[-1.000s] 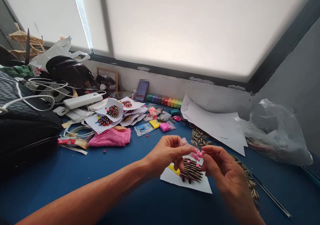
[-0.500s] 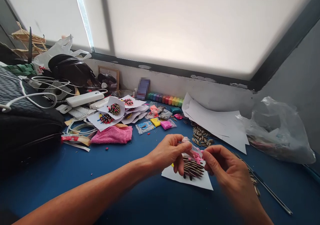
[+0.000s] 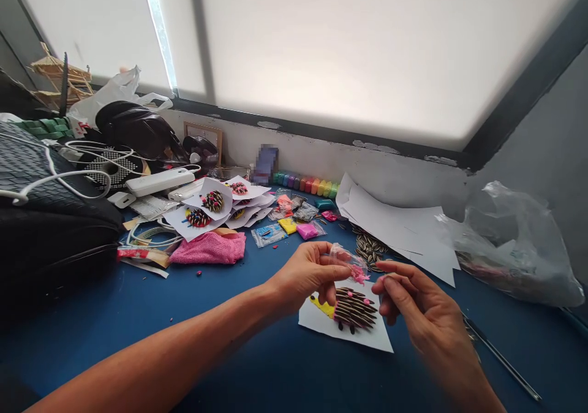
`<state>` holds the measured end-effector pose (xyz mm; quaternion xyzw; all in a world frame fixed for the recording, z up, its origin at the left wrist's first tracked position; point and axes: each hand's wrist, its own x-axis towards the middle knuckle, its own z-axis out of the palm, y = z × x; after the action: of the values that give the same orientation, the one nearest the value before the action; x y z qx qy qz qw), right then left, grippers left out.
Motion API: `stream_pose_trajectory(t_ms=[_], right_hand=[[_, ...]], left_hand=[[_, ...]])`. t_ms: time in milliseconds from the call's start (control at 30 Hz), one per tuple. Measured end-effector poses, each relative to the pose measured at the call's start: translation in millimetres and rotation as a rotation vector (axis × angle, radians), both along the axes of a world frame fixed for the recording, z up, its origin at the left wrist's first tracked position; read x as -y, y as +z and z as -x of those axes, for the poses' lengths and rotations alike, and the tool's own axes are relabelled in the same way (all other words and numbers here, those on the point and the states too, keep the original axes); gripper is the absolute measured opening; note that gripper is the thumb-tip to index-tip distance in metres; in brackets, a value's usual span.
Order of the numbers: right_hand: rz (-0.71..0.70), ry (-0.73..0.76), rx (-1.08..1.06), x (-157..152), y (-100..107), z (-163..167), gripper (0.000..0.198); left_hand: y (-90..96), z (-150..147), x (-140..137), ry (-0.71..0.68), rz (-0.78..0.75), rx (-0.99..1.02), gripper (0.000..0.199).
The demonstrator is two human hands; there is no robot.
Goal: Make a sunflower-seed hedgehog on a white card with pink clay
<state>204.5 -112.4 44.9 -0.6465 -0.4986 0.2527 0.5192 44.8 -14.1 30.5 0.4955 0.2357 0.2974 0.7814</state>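
The seed hedgehog (image 3: 351, 309) carries several pink clay dots; left hand (image 3: 307, 273) pinches the clay bag (image 3: 348, 260), right hand (image 3: 416, 303) fingertips closed, contents indiscernible.

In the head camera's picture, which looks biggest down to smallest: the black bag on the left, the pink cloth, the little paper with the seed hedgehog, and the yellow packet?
1. black bag
2. paper with the seed hedgehog, nearer the camera, so unsure against the cloth
3. pink cloth
4. yellow packet

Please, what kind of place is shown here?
Probably a home craft table by a window. Signs: a seed hedgehog on paper, finished ones stacked behind, a row of clay blocks, and loose seeds on the blue table.
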Motion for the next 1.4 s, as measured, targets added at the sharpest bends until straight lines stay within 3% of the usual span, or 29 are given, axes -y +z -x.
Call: stream_pose_trajectory(t_ms=[267,433,667,867,1167,1400], right_hand=[[0.054,0.037,0.149,1.0,-2.0,-5.3,0.033],[-0.071,0.043,0.414,3.9,-9.3,-2.6,0.026],[-0.184,0.128,0.516,4.7,-10.3,-1.9,0.014],[-0.169,0.168,0.509,6.4,-9.7,-1.6,0.017],[-0.276,0.216,0.558,4.8,-14.5,-4.1,0.014],[-0.134,0.21,0.315,6.7,-6.2,1.9,0.011]], left_hand=[[-4.2,-0.6,-2.9,-0.004,0.02,-0.008,0.03],[-3.8,-1.1,-0.8,-0.035,0.034,-0.003,0.032],[-4.4,-2.9,4.9,-0.125,0.038,-0.013,0.038],[-8.6,-2.5,4.6,-0.095,0.009,-0.021,0.04],[-5.3,-4.9,6.5,-0.054,0.053,-0.014,0.044],[-5.2,-3.7,6.4,-0.091,0.005,0.001,0.045]])
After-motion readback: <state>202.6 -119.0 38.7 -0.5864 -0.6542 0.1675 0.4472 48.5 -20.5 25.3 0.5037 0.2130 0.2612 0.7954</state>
